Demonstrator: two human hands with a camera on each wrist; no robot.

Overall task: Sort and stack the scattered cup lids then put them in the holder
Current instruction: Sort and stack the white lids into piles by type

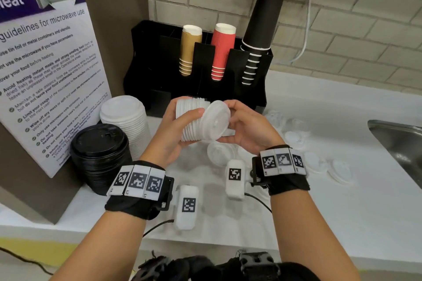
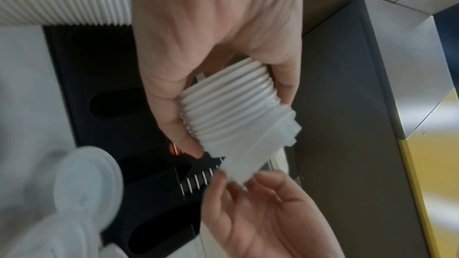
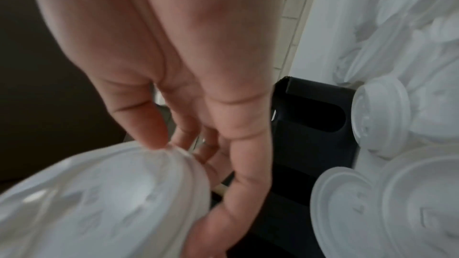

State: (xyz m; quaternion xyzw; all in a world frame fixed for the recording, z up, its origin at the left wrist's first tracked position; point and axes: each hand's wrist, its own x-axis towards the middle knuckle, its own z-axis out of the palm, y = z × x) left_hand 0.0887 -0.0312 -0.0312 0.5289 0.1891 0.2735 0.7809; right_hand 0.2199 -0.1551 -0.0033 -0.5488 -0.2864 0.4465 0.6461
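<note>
My left hand grips a sideways stack of small white lids above the counter; the same stack of small white lids fills the left wrist view. My right hand pinches one translucent lid by its rim and holds it against the stack's end. The right wrist view shows that lid under my fingertips. Loose translucent lids lie scattered on the white counter to the right. The black holder stands behind my hands.
A tall white lid stack and a black lid stack stand at the left by a microwave poster. Brown, red and black cups fill the holder's top slots. A steel sink lies at the right edge.
</note>
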